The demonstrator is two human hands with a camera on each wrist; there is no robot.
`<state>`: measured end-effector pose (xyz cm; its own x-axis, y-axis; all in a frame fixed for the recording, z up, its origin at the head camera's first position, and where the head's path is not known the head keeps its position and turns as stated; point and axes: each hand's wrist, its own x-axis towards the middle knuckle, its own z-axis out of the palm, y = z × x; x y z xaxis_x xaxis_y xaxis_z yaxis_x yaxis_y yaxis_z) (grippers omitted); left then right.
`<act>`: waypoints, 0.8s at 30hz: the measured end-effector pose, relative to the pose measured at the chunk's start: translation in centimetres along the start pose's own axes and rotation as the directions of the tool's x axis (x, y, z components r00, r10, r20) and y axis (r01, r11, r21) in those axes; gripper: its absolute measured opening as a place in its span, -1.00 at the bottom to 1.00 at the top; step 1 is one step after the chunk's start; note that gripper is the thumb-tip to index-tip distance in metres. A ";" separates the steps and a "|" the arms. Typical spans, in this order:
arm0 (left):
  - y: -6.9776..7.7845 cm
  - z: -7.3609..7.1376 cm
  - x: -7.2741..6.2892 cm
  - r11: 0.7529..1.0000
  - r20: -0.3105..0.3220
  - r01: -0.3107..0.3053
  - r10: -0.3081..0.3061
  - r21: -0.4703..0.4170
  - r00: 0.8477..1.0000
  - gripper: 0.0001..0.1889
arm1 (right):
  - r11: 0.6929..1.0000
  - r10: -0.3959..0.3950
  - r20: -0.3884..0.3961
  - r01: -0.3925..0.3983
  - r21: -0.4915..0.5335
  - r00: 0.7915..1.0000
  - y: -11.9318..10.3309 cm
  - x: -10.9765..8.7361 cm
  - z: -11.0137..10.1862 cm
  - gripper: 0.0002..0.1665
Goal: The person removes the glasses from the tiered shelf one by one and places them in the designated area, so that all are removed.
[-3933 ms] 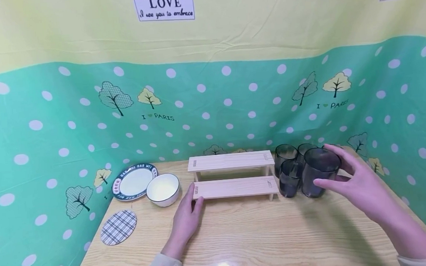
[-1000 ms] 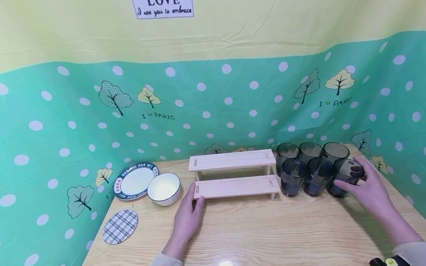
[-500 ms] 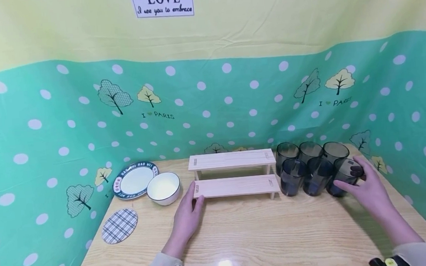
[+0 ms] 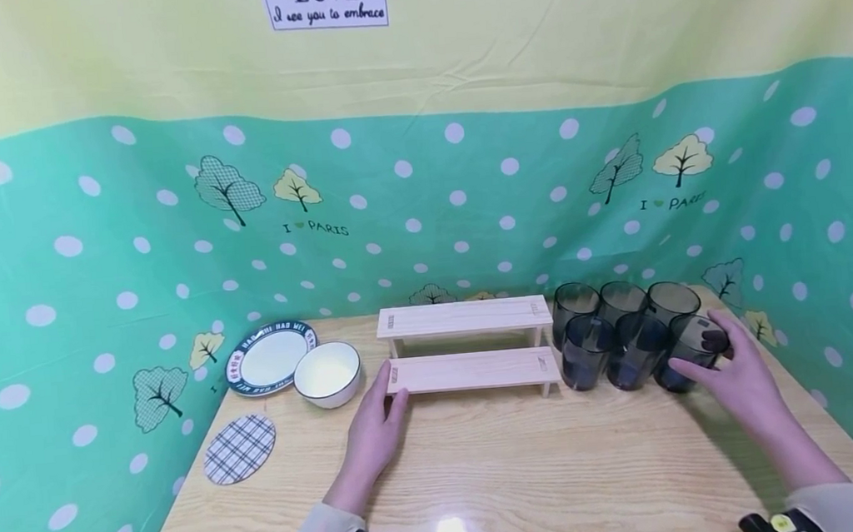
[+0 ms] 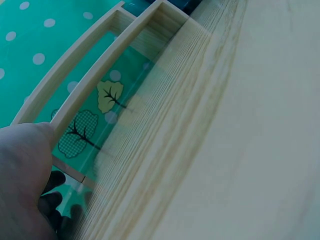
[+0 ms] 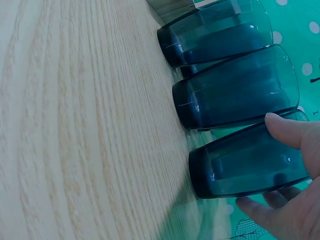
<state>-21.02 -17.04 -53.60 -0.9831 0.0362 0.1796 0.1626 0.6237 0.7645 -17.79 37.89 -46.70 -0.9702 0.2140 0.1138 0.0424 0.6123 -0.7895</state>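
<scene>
Smoked dark glasses stand in two rows at the right of the table. My right hand (image 4: 744,379) grips the front-right glass (image 6: 250,162), thumb on one side and fingers round the other; its base rests on the table. Touching or nearly touching it is the middle front glass (image 6: 237,90). At the table's centre is a two-tier wooden rack (image 4: 472,371), with a lower front board and a higher back one. My left hand (image 4: 372,437) holds the left end of the lower board, its thumb (image 5: 30,140) at the front edge and its fingers round the side.
Left of the rack sits a white bowl (image 4: 327,376) beside a blue-rimmed plate (image 4: 243,381). A checked oval mat (image 4: 240,449) lies nearer the front left. Green dotted cloth (image 4: 459,205) closes off the back and both sides of the wooden table (image 4: 532,466).
Since the oldest frame, my right hand has moved right and set its glass down at the right end of the front row. Over the last second both hands have kept still.
</scene>
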 end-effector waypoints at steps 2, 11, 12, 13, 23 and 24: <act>0.0 -0.1 0.0 1.000 0.000 -0.002 0.002 0.001 1.000 -0.26 | 1.000 -0.002 0.003 0.002 -0.007 1.000 -0.1 0.0 0.0 0.36; 0.3 -1.0 -0.2 0.999 -0.002 -0.018 0.018 0.044 1.000 -0.24 | 0.994 -0.069 -0.010 0.068 -0.090 0.998 -1.9 -0.6 -0.2 0.37; 0.4 -1.2 -0.2 0.998 0.000 -0.021 0.021 0.057 1.000 -0.24 | 0.991 -0.078 -0.017 0.075 -0.111 0.997 -2.3 -0.7 -0.2 0.36; 0.6 -1.3 -0.3 0.997 0.000 -0.026 0.026 0.075 1.000 -0.23 | 0.988 -0.083 -0.026 0.079 -0.135 0.996 -2.7 -0.8 -0.3 0.36; 2.1 -2.6 -1.0 0.911 0.011 -0.211 0.222 0.355 0.975 -0.22 | 0.929 -0.293 -0.089 0.261 -0.263 0.952 -6.3 -1.9 0.6 0.27; 2.2 -2.7 -1.1 0.893 0.016 -0.238 0.251 0.382 0.968 -0.22 | 0.921 -0.311 -0.086 0.278 -0.272 0.946 -6.7 -2.1 0.9 0.26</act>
<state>-19.38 -17.82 -50.38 -0.9122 0.2041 0.3553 0.3466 0.8468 0.4034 -16.26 32.65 -42.23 -0.9108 0.0778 0.4054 -0.1657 0.8307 -0.5315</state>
